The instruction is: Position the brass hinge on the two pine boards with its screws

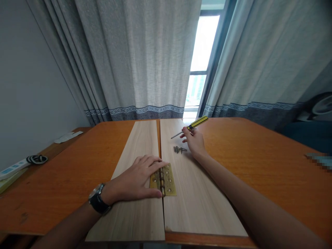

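A brass hinge [170, 180] lies unfolded across the narrow gap between the left wooden board [140, 138] and the right wooden board [197, 204]. My left hand [138, 178], a watch on its wrist, rests flat on the left board with fingers spread, thumb and fingertips touching the hinge and covering part of its left leaf. Above the right board, my right hand [194, 141] grips a screwdriver [197, 122] with a yellow and black handle, its tip pointing left. Several screws [178, 149] lie in a small pile on the right board, just below that hand.
The boards lie on an orange-brown wooden table [233, 145]. At the left stand a power strip [15, 168] with a coiled cord [37, 159] and a pale strip of paper [67, 137]. Grey curtains [145, 62] hang behind the table, parted at a window [203, 52].
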A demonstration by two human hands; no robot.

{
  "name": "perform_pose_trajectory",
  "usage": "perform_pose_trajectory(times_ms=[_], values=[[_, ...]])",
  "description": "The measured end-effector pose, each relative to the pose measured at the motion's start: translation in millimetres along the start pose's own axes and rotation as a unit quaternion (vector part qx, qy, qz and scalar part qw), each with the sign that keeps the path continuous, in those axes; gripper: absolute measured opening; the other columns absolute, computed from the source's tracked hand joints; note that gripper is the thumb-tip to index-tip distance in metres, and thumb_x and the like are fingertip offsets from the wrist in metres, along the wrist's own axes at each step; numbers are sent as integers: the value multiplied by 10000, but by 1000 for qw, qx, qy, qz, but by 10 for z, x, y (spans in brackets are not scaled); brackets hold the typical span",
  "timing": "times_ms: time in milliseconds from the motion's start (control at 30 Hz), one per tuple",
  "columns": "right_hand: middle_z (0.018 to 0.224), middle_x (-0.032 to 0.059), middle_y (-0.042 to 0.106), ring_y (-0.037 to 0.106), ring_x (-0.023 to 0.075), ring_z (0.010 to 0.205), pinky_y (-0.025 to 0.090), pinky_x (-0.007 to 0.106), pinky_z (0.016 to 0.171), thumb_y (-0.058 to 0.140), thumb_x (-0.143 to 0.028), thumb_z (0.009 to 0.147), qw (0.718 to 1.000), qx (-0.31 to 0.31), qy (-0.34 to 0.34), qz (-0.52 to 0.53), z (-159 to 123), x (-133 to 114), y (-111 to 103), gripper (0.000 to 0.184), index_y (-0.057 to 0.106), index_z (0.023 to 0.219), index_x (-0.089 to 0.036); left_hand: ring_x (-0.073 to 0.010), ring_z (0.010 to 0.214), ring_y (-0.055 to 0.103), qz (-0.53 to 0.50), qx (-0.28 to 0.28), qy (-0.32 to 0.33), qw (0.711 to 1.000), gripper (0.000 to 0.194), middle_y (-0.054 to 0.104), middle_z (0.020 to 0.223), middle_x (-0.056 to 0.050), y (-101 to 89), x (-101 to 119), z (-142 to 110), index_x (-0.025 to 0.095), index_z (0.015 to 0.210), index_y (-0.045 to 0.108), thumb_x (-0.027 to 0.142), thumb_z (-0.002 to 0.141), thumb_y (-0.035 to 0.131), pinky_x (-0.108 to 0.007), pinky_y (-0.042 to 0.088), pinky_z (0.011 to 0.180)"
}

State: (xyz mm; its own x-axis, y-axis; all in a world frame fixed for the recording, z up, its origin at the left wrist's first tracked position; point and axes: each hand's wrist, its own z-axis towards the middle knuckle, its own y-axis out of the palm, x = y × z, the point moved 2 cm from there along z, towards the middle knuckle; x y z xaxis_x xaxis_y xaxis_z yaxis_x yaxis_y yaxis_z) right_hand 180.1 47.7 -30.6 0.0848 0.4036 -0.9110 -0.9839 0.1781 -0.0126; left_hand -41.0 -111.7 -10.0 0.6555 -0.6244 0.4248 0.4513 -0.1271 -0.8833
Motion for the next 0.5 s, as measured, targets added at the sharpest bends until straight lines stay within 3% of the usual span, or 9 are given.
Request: perform_pose_trajectory(times_ms=[167,267,367,500], values=[[586,-13,575,546,131,505,461,257,500,626,-545,833,1000,17,-19,-14,1,-30,-39,365,595,800,-183,-309,1308,458,0,2,-7,1000,694,528,1413,-83,36,-30,11,346,1462,448,593,850,663,-474,320,1144],[591,-12,590,570,141,510,472,264,518,626,-524,836,999,11,-33,-14,-7,-58,-44,339,605,831,-185,-307,1311,458,2,11,-3,1000,672,523,1419,-89,43,-39,10,327,1455,454,576,864,656,-475,327,1141],[702,34,674,657,174,599,523,287,586,609,-500,844,999,-10,-44,-23,-20,-62,-40,323,617,894,-181,-282,1316,469,0,42,-13,999,551,517,1435,-96,20,-77,-3,284,1436,469,519,946,558,-445,364,1128],[865,71,728,714,205,821,547,327,772,567,-470,871,994,-32,-77,-65,4,-27,-76,272,583,923,-204,-259,1318,486,22,106,-77,991,458,541,1424,-95,-36,-163,-108,245,1404,497,432,986,501,-428,393,1126]])
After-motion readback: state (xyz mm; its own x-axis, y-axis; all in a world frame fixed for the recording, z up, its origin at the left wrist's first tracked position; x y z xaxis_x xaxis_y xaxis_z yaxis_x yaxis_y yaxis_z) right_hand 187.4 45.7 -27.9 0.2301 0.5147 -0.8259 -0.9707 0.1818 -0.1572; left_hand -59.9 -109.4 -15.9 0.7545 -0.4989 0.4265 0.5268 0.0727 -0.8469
